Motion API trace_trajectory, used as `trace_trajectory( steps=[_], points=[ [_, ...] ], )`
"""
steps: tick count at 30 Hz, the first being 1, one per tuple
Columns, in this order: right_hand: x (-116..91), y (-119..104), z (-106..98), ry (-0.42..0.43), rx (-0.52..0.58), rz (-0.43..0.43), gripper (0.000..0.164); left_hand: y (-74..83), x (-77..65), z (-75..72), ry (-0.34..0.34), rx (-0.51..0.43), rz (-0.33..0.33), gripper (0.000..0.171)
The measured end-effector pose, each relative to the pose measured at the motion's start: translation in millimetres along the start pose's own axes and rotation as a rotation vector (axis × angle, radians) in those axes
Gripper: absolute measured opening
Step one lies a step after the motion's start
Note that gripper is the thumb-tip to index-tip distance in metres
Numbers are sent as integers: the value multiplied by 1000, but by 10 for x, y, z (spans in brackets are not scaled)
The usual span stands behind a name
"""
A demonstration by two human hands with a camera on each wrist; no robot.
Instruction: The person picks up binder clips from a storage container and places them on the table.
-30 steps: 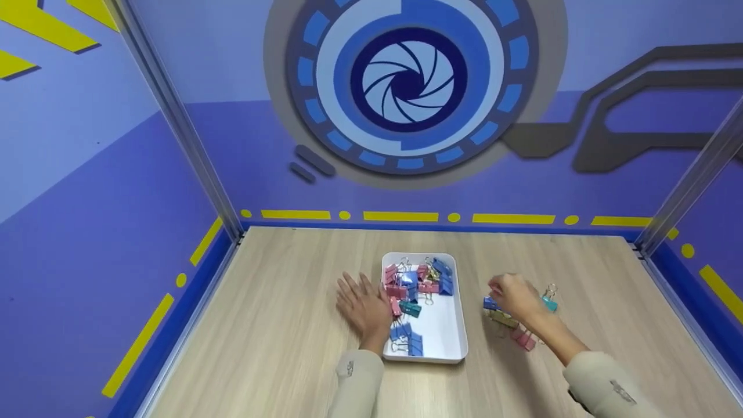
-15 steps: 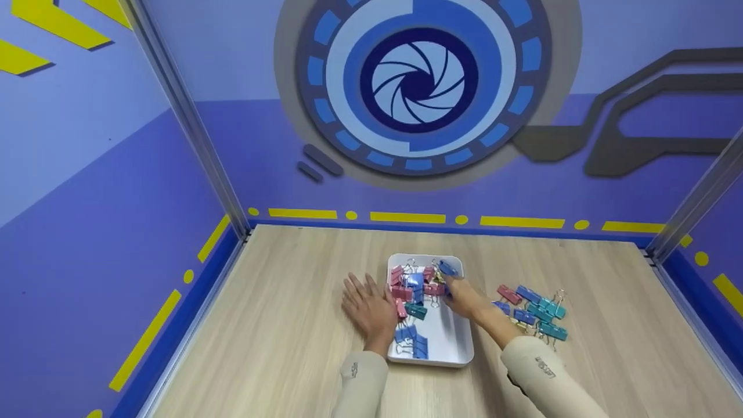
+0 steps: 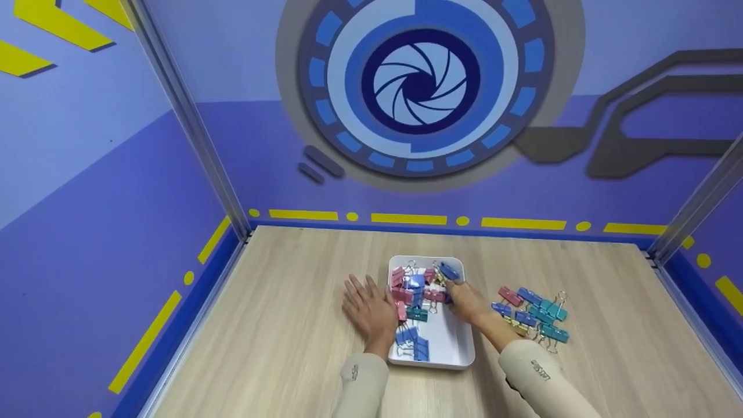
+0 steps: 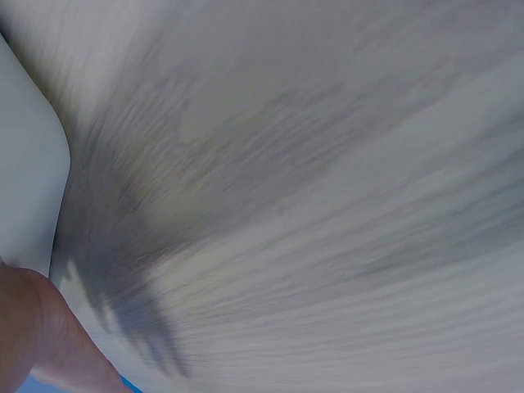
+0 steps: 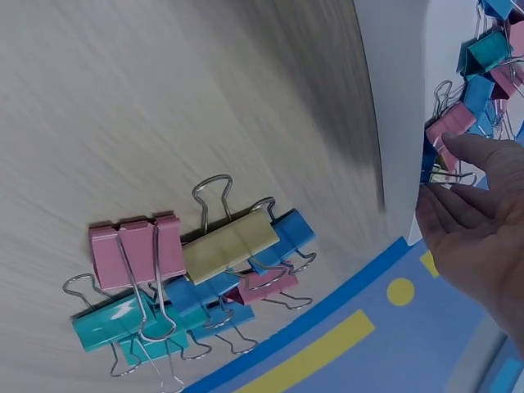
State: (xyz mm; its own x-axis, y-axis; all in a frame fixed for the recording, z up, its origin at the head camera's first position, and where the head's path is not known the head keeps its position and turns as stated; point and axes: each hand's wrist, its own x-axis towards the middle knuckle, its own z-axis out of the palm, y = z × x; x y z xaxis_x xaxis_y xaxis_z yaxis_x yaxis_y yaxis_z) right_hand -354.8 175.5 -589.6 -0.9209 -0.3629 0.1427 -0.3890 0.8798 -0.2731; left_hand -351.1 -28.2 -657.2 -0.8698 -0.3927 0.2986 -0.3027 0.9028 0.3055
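A white tray (image 3: pixel 444 351) holds several binder clips in pink, blue, teal and yellow. My left hand (image 3: pixel 370 310) lies flat at the tray's left side, fingers spread and straight on the table; in the left wrist view part of it (image 4: pixel 53 340) shows beside the tray wall (image 4: pixel 29 164). My right hand (image 3: pixel 467 302) reaches over the right rim into the tray. Its thumb and fingers (image 5: pixel 458 205) are round a blue binder clip (image 5: pixel 427 160) by the wall, partly hidden by the hand. A pink clip (image 5: pixel 452 123) lies just beyond the thumb.
Right of the tray, a loose pile of binder clips lies on the table, among them teal clips (image 3: pixel 554 332), a pink clip (image 3: pixel 510 296) and a yellow clip (image 5: pixel 232 246). Patterned panels (image 3: pixel 325 162) with metal corner posts (image 3: pixel 186 116) enclose the table (image 3: pixel 302 302).
My right hand has moved left from above the loose pile into the tray, uncovering the pile, and has stayed there over the last half second. My left hand keeps its place.
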Motion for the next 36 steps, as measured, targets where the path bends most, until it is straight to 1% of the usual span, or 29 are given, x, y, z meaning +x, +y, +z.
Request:
trace_trajectory(
  steps=[3, 6, 9, 11, 13, 16, 17, 21, 23, 25, 28, 30, 32, 36],
  points=[
    [-21, 1, 25, -2, -13, -3, 28, -16, -1, 11, 5, -3, -1, 61],
    [-46, -1, 40, 8, -13, -16, 24, -22, -1, 18, 12, -3, -3, 61],
    [-69, 1, 51, 11, -17, -45, 20, -19, 2, 19, 16, 4, -2, 61],
    [-84, 4, 56, 19, -27, -79, 19, -13, 1, 20, 15, -3, -3, 61],
    [-100, 8, 67, 15, -43, -96, 20, -3, -3, 19, 17, -13, -5, 61],
    [-127, 3, 71, 11, -52, -98, 26, 8, -11, 15, 20, -30, -9, 61],
    [-135, -1, 71, 10, -44, -93, 29, 10, -13, 11, 22, -29, -8, 61],
    [-167, -30, 65, -42, 2, -75, 33, 8, -17, 10, 25, -19, -3, 61],
    [-180, -61, 70, -72, 33, -56, 36, 4, -9, 12, 21, -5, -1, 61],
    [-190, -97, 90, -96, 47, -7, 42, 2, -2, 12, 17, 11, -1, 62],
    [-205, -146, 133, -88, 55, 73, 50, 7, 10, 5, 4, 31, 0, 62],
    [-213, -175, 158, -75, 62, 123, 50, 11, 10, 4, -2, 34, 1, 63],
    [-225, -200, 171, -66, 68, 148, 47, 11, 8, 5, -6, 29, 5, 63],
    [-253, -259, 174, -68, 93, 174, 38, 6, -9, 14, 2, 12, 6, 62]
  ],
)
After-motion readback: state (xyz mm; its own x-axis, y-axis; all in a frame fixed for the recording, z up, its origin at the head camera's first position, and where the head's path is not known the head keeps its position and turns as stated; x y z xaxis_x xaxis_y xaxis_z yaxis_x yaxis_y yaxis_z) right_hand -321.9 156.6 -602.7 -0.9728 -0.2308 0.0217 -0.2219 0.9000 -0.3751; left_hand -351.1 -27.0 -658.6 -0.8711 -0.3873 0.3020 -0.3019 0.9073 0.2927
